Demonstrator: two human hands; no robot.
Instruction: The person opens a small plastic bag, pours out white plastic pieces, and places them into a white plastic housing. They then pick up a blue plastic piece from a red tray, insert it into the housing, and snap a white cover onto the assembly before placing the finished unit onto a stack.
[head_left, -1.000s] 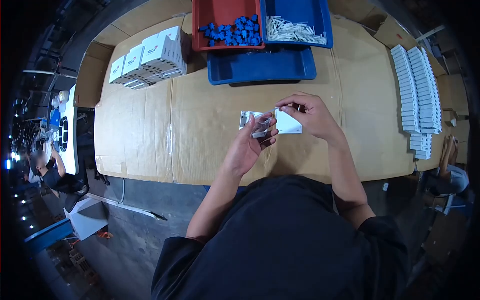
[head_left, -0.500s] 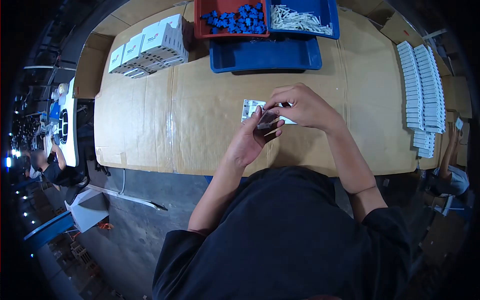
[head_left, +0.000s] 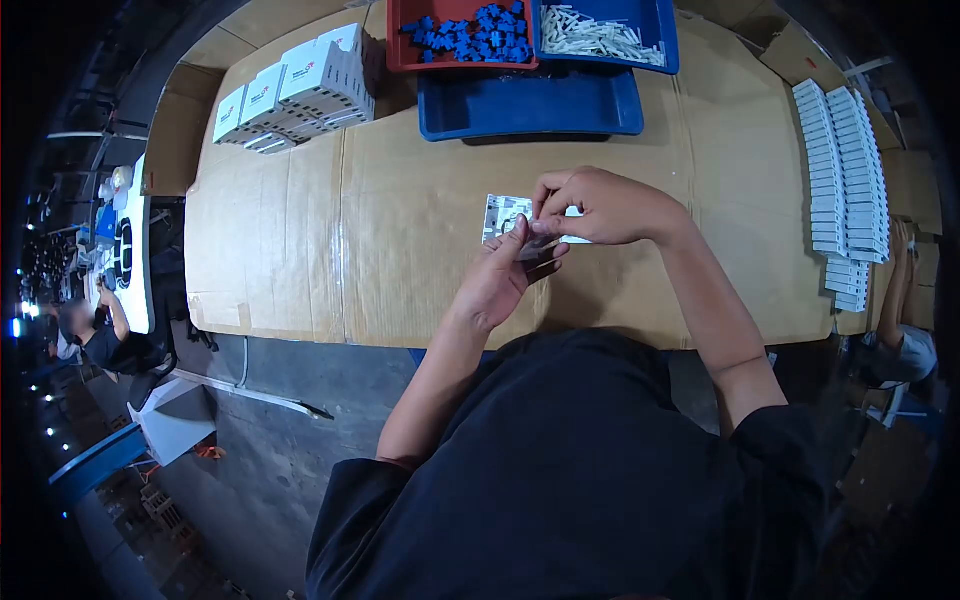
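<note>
Between my two hands is a small, thin, see-through plastic piece (head_left: 537,248). My left hand (head_left: 497,280) grips it from below, palm up, with the thumb on it. My right hand (head_left: 605,207) comes over the top, its thumb and fingertips pinched at the upper edge of the piece. The fingers cover much of it, so its full shape cannot be made out. Just behind, a white plastic part (head_left: 497,215) with small details lies on the cardboard, partly hidden by both hands.
At the back stand a red bin (head_left: 400,58) of blue pieces, a blue bin (head_left: 672,45) of white sticks and another blue bin (head_left: 530,108). White boxes (head_left: 310,75) are stacked at left, rows of white parts (head_left: 840,170) at right. People sit at both sides.
My right hand has shifted slightly left, its fingertips now closer to my left thumb. The plastic piece stays between both hands, turned a little.
</note>
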